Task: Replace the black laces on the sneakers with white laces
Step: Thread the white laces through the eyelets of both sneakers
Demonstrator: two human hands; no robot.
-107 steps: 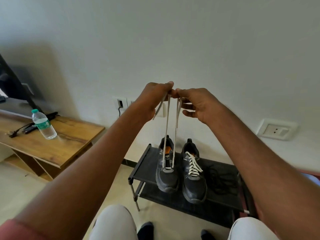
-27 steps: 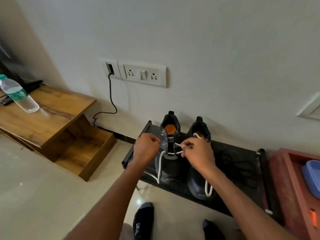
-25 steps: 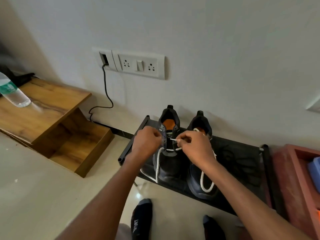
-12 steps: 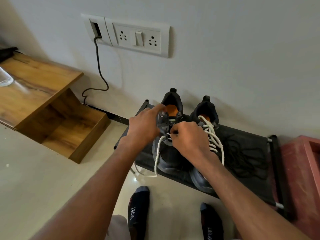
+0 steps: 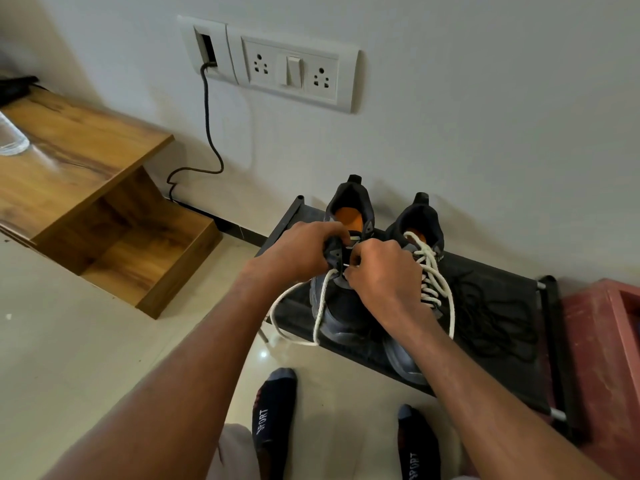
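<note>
Sneakers, two dark ones with orange insoles, stood side by side on a low black shoe rack [image 5: 540, 358] against the wall, heels to the wall and toes toward the person. The left sneaker [image 5: 341, 306] carried only the start of a white lace [image 5: 320, 306], which came out near its upper eyelets, dropped beside the shoe on its left and looped over the near edge of the rack before curling back up. The left hand [image 5: 298, 252] gripped the left edge of that shoe's opening, fingers curled over the eyelet strip. The right hand [image 5: 384, 275] was closed in front of the tongue, thumb and fingertips pinching the lace at the eyelets; the tip of the lace itself was hidden between the fingers. Just right of it, the right sneaker [image 5: 420, 233] was laced in white all the way up, with a loose end [image 5: 450, 306] hanging in a long loop down its right side. A tangle of black laces [image 5: 491, 313] lay on the rack surface to the right of the shoes. Two feet in dark socks [image 5: 273, 414] printed with the word SPORT stood on the pale tiled floor near the rack. Further left was a wooden bench [image 5: 79, 157] with a lower step, and on the wall above were a white switch and socket plate [image 5: 294, 69] and a black cable [image 5: 207, 123] running down from it. A red-brown box [image 5: 602, 341] stood at the right edge.
</note>
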